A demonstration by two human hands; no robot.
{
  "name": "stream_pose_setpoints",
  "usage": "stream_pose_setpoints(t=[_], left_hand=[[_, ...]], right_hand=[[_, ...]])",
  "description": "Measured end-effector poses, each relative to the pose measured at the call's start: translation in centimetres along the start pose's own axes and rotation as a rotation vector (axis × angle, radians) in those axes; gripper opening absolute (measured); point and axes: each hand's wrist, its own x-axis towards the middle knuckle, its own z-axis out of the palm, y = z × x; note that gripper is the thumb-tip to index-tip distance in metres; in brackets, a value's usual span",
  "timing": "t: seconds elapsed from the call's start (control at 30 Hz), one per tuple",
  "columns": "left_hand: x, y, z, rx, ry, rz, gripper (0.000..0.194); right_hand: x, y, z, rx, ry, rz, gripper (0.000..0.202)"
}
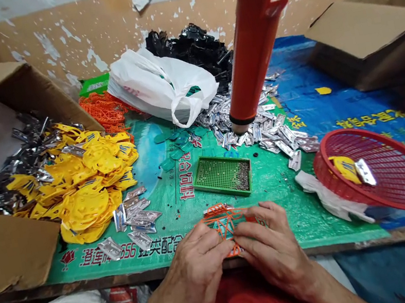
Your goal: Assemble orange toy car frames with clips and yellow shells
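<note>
An orange plastic lattice frame (222, 216) lies at the table's front edge, between my two hands. My left hand (197, 257) grips its left side with bent fingers. On the other side, my right hand (268, 239) pinches the frame, its fingertips meeting my left ones near the middle. My fingers cover much of the frame's lower part. Just beyond it sits a shallow green tray (209, 192) with a perforated floor; small metal screws (243, 175) are heaped in its right end.
Yellow plastic parts (89, 176) spill from a cardboard box (9, 232) at left. Silvery pieces (261, 130) lie beneath a hanging red tool (255, 32). A white bag (159, 86) stands behind. At right are a red basket (391, 201) and another box (370, 33).
</note>
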Motion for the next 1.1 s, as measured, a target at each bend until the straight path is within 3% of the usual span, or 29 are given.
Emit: stream_pose_setpoints(t=[0.2, 0.43, 0.53, 0.63, 0.83, 0.9, 0.97, 1.1], left_hand=[[0.8, 0.6, -1.1, -0.203, -0.094, -0.165, 0.028], [2.7, 0.1, -3.7, -0.757, -0.302, -0.575, 0.011], [2.8, -0.4, -4.1, -0.868, -0.348, -0.745, 0.018], [2.4, -1.0, -3.9, -0.869, -0.351, -0.809, 0.025], [1.5, -2.1, -2.6, -1.031, -0.270, -0.832, 0.020], [1.3, -2.2, -2.3, -1.028, -0.211, -0.860, 0.019], [1.1, -2.2, -2.2, -1.002, -0.142, -0.880, 0.018], [0.6, -2.1, -2.3, -1.007, -0.023, -0.928, 0.020]], right_hand=[[1.1, 0.2, -1.0, 0.170, -0.212, 0.037, 0.012], [4.0, 1.8, -1.1, 0.449, -0.461, 0.146, 0.020], [5.2, 2.2, -0.9, 0.544, -0.512, 0.200, 0.028], [5.8, 2.5, -0.4, 0.569, -0.560, 0.214, 0.034], [5.7, 2.2, 1.0, 0.561, -0.612, 0.250, 0.035], [5.8, 1.8, 1.0, 0.502, -0.577, 0.243, 0.031], [6.2, 1.7, 0.4, 0.397, -0.428, 0.229, 0.021], [8.9, 3.6, -3.2, 0.103, 0.156, 0.304, 0.025]])
